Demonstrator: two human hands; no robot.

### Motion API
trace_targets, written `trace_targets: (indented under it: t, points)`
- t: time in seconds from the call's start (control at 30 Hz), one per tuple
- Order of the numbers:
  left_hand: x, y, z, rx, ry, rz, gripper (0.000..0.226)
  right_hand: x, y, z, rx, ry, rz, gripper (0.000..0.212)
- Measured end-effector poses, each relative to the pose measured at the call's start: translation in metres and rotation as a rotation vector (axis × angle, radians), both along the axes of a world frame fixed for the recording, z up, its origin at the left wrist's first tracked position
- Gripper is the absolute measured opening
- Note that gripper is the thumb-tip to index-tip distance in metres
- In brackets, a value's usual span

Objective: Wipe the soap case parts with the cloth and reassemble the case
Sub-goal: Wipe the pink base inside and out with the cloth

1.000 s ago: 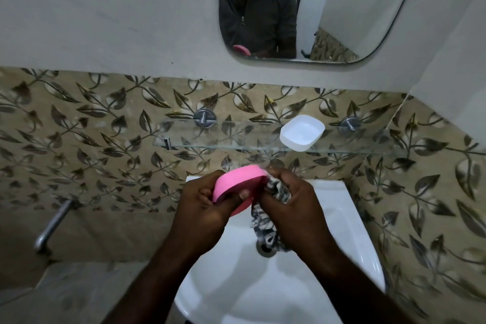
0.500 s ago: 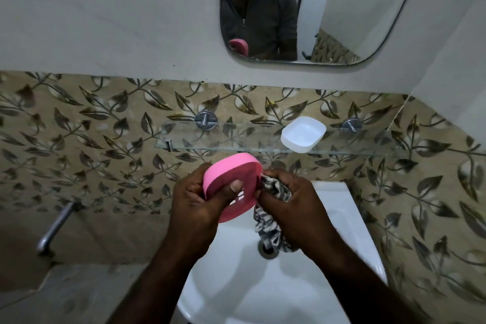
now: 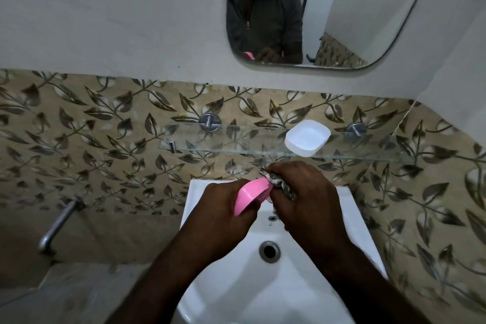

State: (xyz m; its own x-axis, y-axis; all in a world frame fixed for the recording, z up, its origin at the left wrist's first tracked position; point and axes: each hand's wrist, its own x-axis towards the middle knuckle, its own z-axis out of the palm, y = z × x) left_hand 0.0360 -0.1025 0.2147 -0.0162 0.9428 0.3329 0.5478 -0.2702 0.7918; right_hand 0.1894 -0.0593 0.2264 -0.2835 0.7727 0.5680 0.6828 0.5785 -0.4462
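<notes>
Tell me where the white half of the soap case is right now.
In the head view, the white soap case part sits open side up on the glass shelf, right of centre, above the right hand and below the mirror.

Two hands, left (image 3: 223,212) and right (image 3: 302,197), one pink case part (image 3: 249,196), one white case part (image 3: 307,138), one cloth (image 3: 276,181)

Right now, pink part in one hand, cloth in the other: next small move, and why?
Probably drag the cloth along the pink part: the right hand presses it against the rim, the left hand holds the part, and the white part waits on the glass shelf.
</notes>
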Motion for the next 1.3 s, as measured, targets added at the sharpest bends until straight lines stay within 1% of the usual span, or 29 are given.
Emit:
trace_targets:
  t: [0.07, 0.17, 0.23, 0.3, 0.37, 0.43, 0.53, 0.57, 0.6, 0.7, 0.77, 0.83, 0.9, 1.0, 1.07, 1.1, 1.13, 1.17, 1.23, 1.3]
  points:
    - [0.002, 0.001, -0.003, 0.043, 0.018, 0.019, 0.026, -0.004, -0.008, 0.008, 0.017, 0.062, 0.077, 0.033]
    - [0.001, 0.003, 0.0, 0.132, -0.064, 0.023, 0.039, -0.007, -0.016, 0.018, 0.055, 0.027, 0.199, 0.038]
    - [-0.001, 0.002, 0.001, 0.169, -0.051, 0.027, 0.036, -0.003, -0.008, 0.018, 0.052, 0.017, 0.213, 0.04]
    - [-0.005, 0.002, -0.002, 0.168, -0.014, 0.02, 0.025, 0.001, 0.003, 0.014, -0.005, 0.07, 0.149, 0.041]
    - [-0.006, 0.003, -0.005, 0.158, 0.038, 0.017, 0.021, 0.0, 0.008, 0.011, -0.058, 0.089, 0.088, 0.041]
    - [-0.005, 0.006, -0.006, 0.164, 0.056, 0.007, 0.019, -0.006, 0.0, 0.011, -0.031, 0.068, 0.108, 0.038]
    - [-0.009, 0.008, -0.007, 0.221, 0.057, 0.007, 0.043, -0.013, -0.015, 0.01, 0.036, 0.009, 0.255, 0.039]
    - [-0.01, 0.007, -0.007, 0.221, 0.06, 0.003, 0.045, -0.012, -0.014, 0.008, 0.042, 0.013, 0.28, 0.039]
    - [-0.01, 0.006, -0.008, 0.209, 0.066, -0.004, 0.04, -0.01, -0.009, 0.006, 0.036, 0.036, 0.282, 0.039]
    - [-0.011, 0.003, -0.012, 0.16, 0.084, -0.027, 0.012, -0.003, 0.011, -0.003, -0.018, 0.137, 0.191, 0.04]
    - [-0.01, 0.001, -0.013, 0.144, 0.066, -0.032, 0.011, -0.001, 0.017, -0.006, -0.099, 0.187, 0.155, 0.041]
    - [-0.01, 0.001, -0.014, 0.14, 0.03, -0.011, 0.017, -0.003, 0.017, -0.006, -0.18, 0.25, 0.16, 0.039]
    - [-0.01, 0.0, -0.013, 0.145, -0.019, 0.039, 0.019, -0.005, 0.017, -0.004, -0.242, 0.319, 0.157, 0.034]
    - [-0.009, -0.003, -0.011, 0.142, -0.114, 0.061, 0.009, -0.005, 0.021, -0.001, -0.343, 0.423, 0.118, 0.029]
    - [-0.008, -0.005, -0.007, 0.149, -0.182, 0.056, 0.013, 0.001, 0.027, 0.003, -0.425, 0.472, 0.108, 0.027]
    - [-0.007, -0.005, -0.005, 0.141, -0.221, 0.056, 0.011, 0.005, 0.028, 0.004, -0.463, 0.486, 0.123, 0.026]
    - [-0.007, -0.006, -0.003, 0.13, -0.266, 0.046, 0.004, 0.008, 0.027, 0.006, -0.491, 0.507, 0.151, 0.026]
    - [-0.008, -0.005, -0.002, 0.115, -0.317, 0.032, 0.008, 0.01, 0.025, 0.008, -0.495, 0.523, 0.172, 0.028]
    - [-0.011, -0.005, -0.001, 0.083, -0.433, -0.005, 0.023, 0.011, 0.021, 0.013, -0.43, 0.509, 0.185, 0.032]
    - [-0.014, -0.005, 0.0, 0.085, -0.482, -0.04, 0.025, 0.012, 0.016, 0.017, -0.347, 0.458, 0.19, 0.035]
